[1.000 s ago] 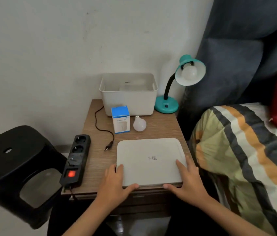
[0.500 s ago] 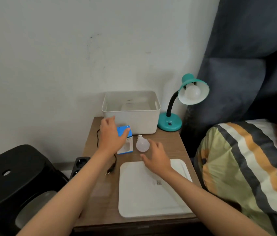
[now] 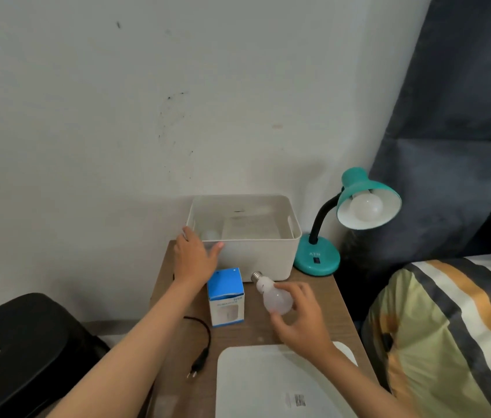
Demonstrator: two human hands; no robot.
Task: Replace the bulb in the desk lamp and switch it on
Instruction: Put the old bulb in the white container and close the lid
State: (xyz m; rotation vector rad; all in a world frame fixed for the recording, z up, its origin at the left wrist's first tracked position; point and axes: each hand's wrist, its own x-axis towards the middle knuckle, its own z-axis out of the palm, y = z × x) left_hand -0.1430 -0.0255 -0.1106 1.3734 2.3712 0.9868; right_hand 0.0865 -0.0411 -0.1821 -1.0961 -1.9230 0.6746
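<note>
Nearest the camera a flat white lid (image 3: 271,384) lies on the wooden bench (image 3: 322,300), a small printed label on its top. To its left a black plug (image 3: 196,364) rests on the wood at the end of a thin black cord (image 3: 205,328). Off the bench's left side stands a black plastic stool (image 3: 21,351); to the right, a striped blanket (image 3: 449,333) covers the bed.

Just beyond the lid, the right hand (image 3: 300,322) grips a loose white bulb (image 3: 274,297) — fingers and thumb curled around the glass globe, metal screw base pointing away toward the far left. Whether the bulb still touches the bench or is lifted clear cannot be told. Beside it, on its left, a blue and white bulb box (image 3: 226,297) stands upright on the bench.

Further back, the left hand (image 3: 196,257) reaches to the near left corner of a white storage bin (image 3: 256,254), fingers straight and spread, the thumb lying against the bin's front wall and the fingertips at its rim. Inside the bin a pale round object shows dimly near that corner, too blurred to identify.

To the bin's right stands the teal desk lamp (image 3: 318,260) — round base on the bench's far right corner, black gooseneck curving up, shade tilted toward the camera with an unlit white bulb (image 3: 366,208) still fitted in it. Behind everything rises a pale wall (image 3: 147,101), with a dark curtain (image 3: 464,116) at right.
</note>
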